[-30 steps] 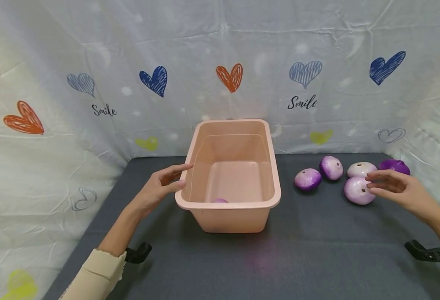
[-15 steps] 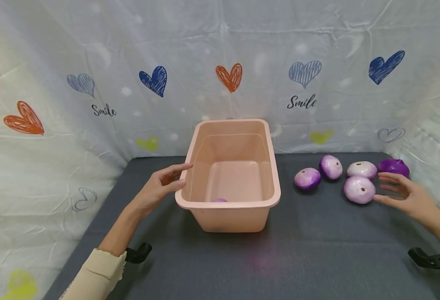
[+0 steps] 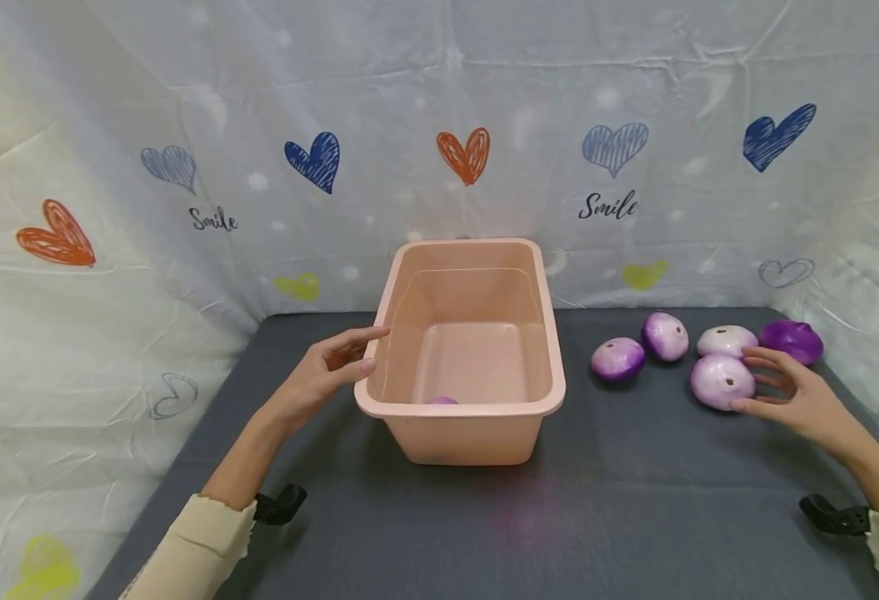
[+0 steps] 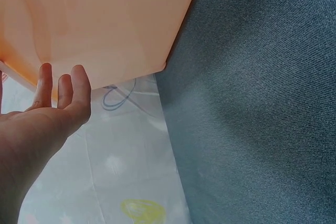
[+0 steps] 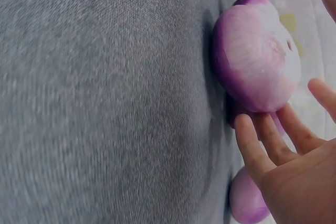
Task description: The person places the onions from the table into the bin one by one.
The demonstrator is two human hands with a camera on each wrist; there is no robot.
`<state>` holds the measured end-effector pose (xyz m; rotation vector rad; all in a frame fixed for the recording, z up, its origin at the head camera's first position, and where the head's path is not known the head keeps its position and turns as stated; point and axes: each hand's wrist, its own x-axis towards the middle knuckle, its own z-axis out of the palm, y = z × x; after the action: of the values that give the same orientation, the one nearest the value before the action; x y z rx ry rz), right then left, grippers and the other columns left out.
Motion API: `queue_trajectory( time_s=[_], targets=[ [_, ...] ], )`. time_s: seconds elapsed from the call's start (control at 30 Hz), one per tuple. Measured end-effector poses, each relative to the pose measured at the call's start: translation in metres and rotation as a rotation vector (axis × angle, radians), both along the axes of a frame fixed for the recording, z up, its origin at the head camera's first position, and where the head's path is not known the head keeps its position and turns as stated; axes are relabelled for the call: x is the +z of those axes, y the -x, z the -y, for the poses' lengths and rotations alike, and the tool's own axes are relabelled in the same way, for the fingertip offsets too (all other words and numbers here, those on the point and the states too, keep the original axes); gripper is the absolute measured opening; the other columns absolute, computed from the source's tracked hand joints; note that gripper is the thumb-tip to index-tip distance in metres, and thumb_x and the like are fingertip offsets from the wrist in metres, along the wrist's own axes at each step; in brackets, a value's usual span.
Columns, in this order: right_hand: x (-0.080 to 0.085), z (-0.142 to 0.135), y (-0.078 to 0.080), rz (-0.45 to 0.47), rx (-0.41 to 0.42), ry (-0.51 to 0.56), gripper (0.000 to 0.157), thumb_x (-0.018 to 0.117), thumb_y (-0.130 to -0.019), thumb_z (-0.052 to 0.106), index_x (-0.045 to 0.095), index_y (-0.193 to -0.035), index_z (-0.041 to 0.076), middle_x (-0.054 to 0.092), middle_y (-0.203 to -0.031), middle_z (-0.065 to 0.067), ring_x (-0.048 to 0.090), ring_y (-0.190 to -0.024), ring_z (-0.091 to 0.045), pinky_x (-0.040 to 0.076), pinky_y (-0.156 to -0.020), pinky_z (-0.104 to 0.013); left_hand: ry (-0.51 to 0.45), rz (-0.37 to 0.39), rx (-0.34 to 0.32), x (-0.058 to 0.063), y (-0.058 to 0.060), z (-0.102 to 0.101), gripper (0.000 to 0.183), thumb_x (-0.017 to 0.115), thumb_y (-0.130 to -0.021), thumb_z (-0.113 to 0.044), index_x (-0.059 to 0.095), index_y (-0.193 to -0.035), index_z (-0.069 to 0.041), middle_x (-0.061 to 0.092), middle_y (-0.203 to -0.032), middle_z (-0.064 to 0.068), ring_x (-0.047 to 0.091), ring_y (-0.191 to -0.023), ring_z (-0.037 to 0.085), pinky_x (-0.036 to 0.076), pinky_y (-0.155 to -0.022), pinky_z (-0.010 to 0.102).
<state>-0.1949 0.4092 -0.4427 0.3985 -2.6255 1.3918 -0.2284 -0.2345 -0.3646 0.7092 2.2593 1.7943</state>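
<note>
A peach plastic basin (image 3: 457,432) stands mid-table, with the purple top of a rounded thing (image 3: 442,400) just showing inside behind its front wall. My left hand (image 3: 327,371) rests at the basin's left rim, fingers fairly straight; in the left wrist view its fingertips (image 4: 79,72) overlap the outer wall. At the right, my right hand (image 3: 795,396) reaches round the right side of the nearest purple-and-white onion (image 3: 716,383), which has a small dark hole. In the right wrist view the spread fingers (image 5: 252,145) are right at this onion's edge, not curled round it.
Behind the near onion sit a whiter onion (image 3: 727,340) and a deep purple one (image 3: 793,340). Two more, one onion (image 3: 617,359) and another onion (image 3: 666,336), lie between them and the basin. A printed curtain (image 3: 514,100) hangs behind the dark cloth-covered table (image 3: 596,517).
My right hand drew back to the right of the near onion, then came in again to its right side. The left hand stays at the basin's rim.
</note>
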Motion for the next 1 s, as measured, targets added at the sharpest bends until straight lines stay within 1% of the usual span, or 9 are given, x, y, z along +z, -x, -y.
queue_trajectory(
  time_s=[0.07, 0.1, 0.23, 0.3, 0.53, 0.67, 0.77, 0.9, 1.0],
  targets=[
    [-0.001, 0.000, 0.001, 0.006, 0.007, -0.003, 0.075, 0.080, -0.088, 0.001, 0.036, -0.149, -0.005, 0.046, -0.136, 0.011, 0.046, -0.110, 0.012, 0.046, -0.081, -0.010, -0.004, 0.001, -0.004, 0.000, 0.000, -0.001, 0.053, 0.063, -0.102, -0.012, 0.049, -0.153, -0.011, 0.039, -0.158, 0.007, 0.034, -0.144, 0.027, 0.031, -0.110, 0.054],
    [-0.001, 0.000, 0.002, 0.011, 0.005, -0.012, 0.075, 0.080, -0.088, 0.002, 0.037, -0.149, -0.005, 0.046, -0.137, 0.010, 0.045, -0.110, 0.013, 0.045, -0.082, -0.010, -0.008, 0.002, -0.006, 0.000, 0.000, -0.001, 0.053, 0.063, -0.102, -0.012, 0.049, -0.153, -0.011, 0.039, -0.158, 0.007, 0.033, -0.145, 0.028, 0.030, -0.111, 0.055],
    [-0.001, 0.001, 0.005, 0.028, -0.012, -0.060, 0.074, 0.081, -0.088, 0.007, 0.039, -0.147, -0.007, 0.046, -0.139, -0.006, 0.043, -0.109, 0.013, 0.044, -0.082, -0.009, -0.015, 0.002, -0.012, -0.001, 0.001, -0.002, 0.053, 0.063, -0.102, -0.012, 0.048, -0.153, -0.010, 0.039, -0.158, 0.008, 0.032, -0.145, 0.028, 0.029, -0.111, 0.056],
    [-0.001, 0.002, 0.007, 0.028, -0.016, -0.084, 0.074, 0.082, -0.087, 0.009, 0.041, -0.147, -0.006, 0.046, -0.139, -0.010, 0.042, -0.108, 0.012, 0.041, -0.083, -0.008, -0.021, 0.003, -0.013, -0.001, 0.001, -0.002, 0.052, 0.063, -0.102, -0.011, 0.048, -0.153, -0.010, 0.039, -0.158, 0.008, 0.032, -0.146, 0.028, 0.029, -0.111, 0.055],
    [-0.005, 0.009, 0.018, -0.040, 0.027, -0.067, 0.072, 0.086, -0.082, 0.004, 0.048, -0.143, -0.004, 0.049, -0.134, 0.005, 0.048, -0.111, 0.005, 0.040, -0.084, -0.008, -0.036, 0.013, -0.008, -0.002, 0.001, -0.001, 0.052, 0.063, -0.102, -0.011, 0.049, -0.152, -0.010, 0.039, -0.158, 0.008, 0.030, -0.146, 0.029, 0.029, -0.112, 0.051],
    [-0.009, 0.012, 0.023, -0.084, 0.053, -0.067, 0.073, 0.087, -0.079, 0.001, 0.051, -0.142, -0.003, 0.052, -0.136, -0.003, 0.049, -0.110, 0.005, 0.039, -0.084, -0.008, -0.033, 0.013, -0.009, -0.002, 0.001, -0.001, 0.052, 0.063, -0.102, -0.011, 0.049, -0.152, -0.010, 0.040, -0.157, 0.008, 0.031, -0.146, 0.029, 0.033, -0.110, 0.046],
    [-0.012, 0.013, 0.027, -0.119, 0.071, -0.067, 0.074, 0.087, -0.076, -0.005, 0.051, -0.140, -0.006, 0.052, -0.134, -0.001, 0.050, -0.109, 0.007, 0.040, -0.084, -0.008, -0.029, 0.010, -0.012, -0.002, 0.000, 0.000, 0.052, 0.063, -0.102, -0.010, 0.049, -0.152, -0.010, 0.040, -0.157, 0.008, 0.032, -0.145, 0.029, 0.035, -0.109, 0.043],
    [-0.014, 0.013, 0.028, -0.158, 0.078, -0.061, 0.074, 0.087, -0.072, -0.011, 0.051, -0.136, -0.012, 0.050, -0.131, 0.012, 0.051, -0.106, 0.008, 0.041, -0.082, -0.008, -0.031, 0.007, -0.016, -0.003, 0.000, 0.000, 0.052, 0.062, -0.102, -0.010, 0.048, -0.152, -0.010, 0.039, -0.158, 0.008, 0.031, -0.146, 0.028, 0.034, -0.110, 0.045],
    [-0.013, 0.013, 0.027, -0.167, 0.070, -0.055, 0.073, 0.087, -0.071, -0.012, 0.052, -0.135, -0.013, 0.050, -0.130, 0.014, 0.051, -0.106, 0.008, 0.042, -0.082, -0.008, -0.031, 0.011, -0.019, -0.003, 0.001, 0.000, 0.052, 0.062, -0.102, -0.010, 0.048, -0.153, -0.009, 0.039, -0.158, 0.008, 0.030, -0.146, 0.028, 0.032, -0.111, 0.049]
  ],
)
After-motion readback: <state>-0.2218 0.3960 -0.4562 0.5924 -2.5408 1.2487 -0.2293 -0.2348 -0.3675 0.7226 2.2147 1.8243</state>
